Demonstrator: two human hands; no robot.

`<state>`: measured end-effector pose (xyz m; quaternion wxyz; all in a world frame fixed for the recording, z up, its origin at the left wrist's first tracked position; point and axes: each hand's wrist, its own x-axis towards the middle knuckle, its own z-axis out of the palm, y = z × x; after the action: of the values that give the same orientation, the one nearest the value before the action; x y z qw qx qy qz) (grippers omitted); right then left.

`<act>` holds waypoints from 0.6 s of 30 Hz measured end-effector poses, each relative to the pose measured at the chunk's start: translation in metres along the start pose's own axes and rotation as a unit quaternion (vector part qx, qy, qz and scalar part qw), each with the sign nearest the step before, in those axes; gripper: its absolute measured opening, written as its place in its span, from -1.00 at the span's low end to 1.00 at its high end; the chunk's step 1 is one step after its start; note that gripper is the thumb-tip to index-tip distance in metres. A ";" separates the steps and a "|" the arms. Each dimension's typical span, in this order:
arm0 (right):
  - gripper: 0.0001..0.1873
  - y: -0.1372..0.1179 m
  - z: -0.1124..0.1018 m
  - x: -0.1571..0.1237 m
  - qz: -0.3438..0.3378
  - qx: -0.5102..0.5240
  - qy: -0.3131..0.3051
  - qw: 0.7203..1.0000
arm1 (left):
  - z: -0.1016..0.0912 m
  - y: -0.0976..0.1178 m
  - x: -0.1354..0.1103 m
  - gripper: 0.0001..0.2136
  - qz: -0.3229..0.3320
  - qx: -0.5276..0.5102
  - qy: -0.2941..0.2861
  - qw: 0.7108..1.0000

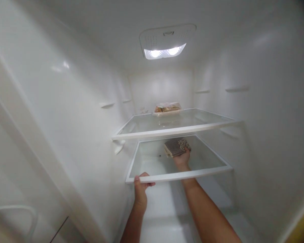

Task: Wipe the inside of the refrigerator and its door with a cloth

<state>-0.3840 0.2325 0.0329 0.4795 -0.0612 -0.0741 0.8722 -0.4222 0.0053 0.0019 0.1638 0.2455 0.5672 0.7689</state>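
Note:
My left hand is closed around the white front rim of the lower glass shelf, near its left corner. Fingers show above and below that rim. With my right hand I hold a folded grey-brown cloth that has a pale pattern on one end. The rim crosses in front of my right forearm, so the hand and cloth appear through the glass, beneath the pane. Whether the cloth touches the glass I cannot tell.
An upper glass shelf sits above, bearing a clear pack of food at its back. Shelf ledges stick out from the fridge walls. A lit lamp is in the ceiling. A white wire-like bar shows at lower left.

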 end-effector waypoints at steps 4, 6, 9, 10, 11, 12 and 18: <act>-0.59 0.073 0.011 -0.007 0.064 -0.009 -0.038 0.997 | 0.000 -0.006 -0.002 -0.31 -0.011 -0.017 -0.006 1.000; -0.60 0.105 0.017 -0.013 0.098 -0.013 -0.059 0.993 | -0.001 -0.004 -0.004 -0.32 -0.018 -0.009 -0.006 1.000; -0.62 0.134 0.021 -0.019 0.146 -0.020 -0.080 0.986 | 0.000 0.000 -0.007 -0.33 -0.023 -0.003 -0.005 1.000; -0.62 0.137 0.020 -0.020 0.161 -0.025 -0.084 0.983 | 0.000 0.001 -0.008 -0.33 -0.021 -0.004 -0.005 1.000; -0.63 0.137 0.019 -0.019 0.175 -0.031 -0.087 0.980 | 0.000 0.002 -0.008 -0.33 -0.018 -0.007 -0.005 1.000; -0.64 0.134 0.017 -0.018 0.188 -0.038 -0.089 0.977 | 0.001 0.003 -0.008 -0.33 -0.016 -0.010 -0.005 1.000; -0.73 0.115 0.008 -0.008 0.220 -0.076 -0.124 0.964 | 0.002 0.000 -0.005 -0.33 -0.007 -0.016 -0.007 1.000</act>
<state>-0.4761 0.1643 0.0191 0.2565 -0.0033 -0.1841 0.9488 -0.4168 0.0037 0.0016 0.1772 0.2436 0.5552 0.7752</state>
